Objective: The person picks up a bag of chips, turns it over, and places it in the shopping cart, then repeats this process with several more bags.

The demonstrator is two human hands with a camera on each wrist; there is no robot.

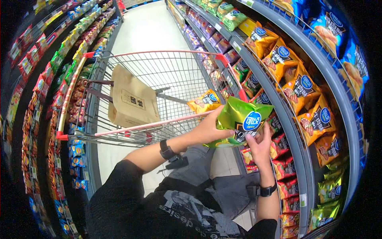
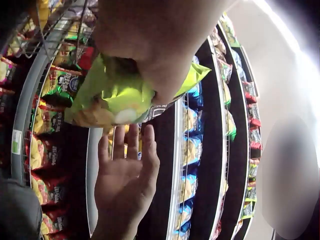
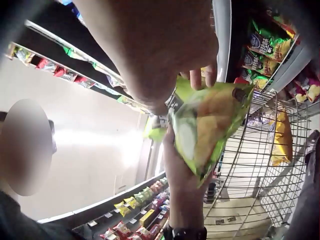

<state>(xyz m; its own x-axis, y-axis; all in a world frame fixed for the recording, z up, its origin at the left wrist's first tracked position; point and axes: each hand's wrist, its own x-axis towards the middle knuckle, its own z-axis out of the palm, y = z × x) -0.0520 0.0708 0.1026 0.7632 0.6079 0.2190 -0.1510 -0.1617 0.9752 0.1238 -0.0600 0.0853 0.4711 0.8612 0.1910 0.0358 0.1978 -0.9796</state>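
A green bag of potato chips [image 1: 232, 113] with a round blue label is held up in front of the person, over the cart's near side. My left hand [image 1: 209, 128] grips it by the left part, thumb on the front. In the right wrist view, the left hand [image 3: 182, 172] holds the bag [image 3: 212, 117], whose chip picture shows. My right hand [image 1: 260, 147] is at the bag's lower right, its thumb by the front. From the left wrist, the right hand [image 2: 125, 182] shows its palm and fairly straight fingers, fingertips right at the bag's edge.
A wire shopping cart [image 1: 155, 52] with red corners stands ahead, holding a brown paper bag [image 1: 135, 99] and an orange chip bag [image 1: 203, 102]. Shelves of orange chip bags [image 1: 296, 83] rise close on the right. Snack shelves [image 1: 51, 79] line the left; a bright aisle floor [image 1: 143, 32] runs between.
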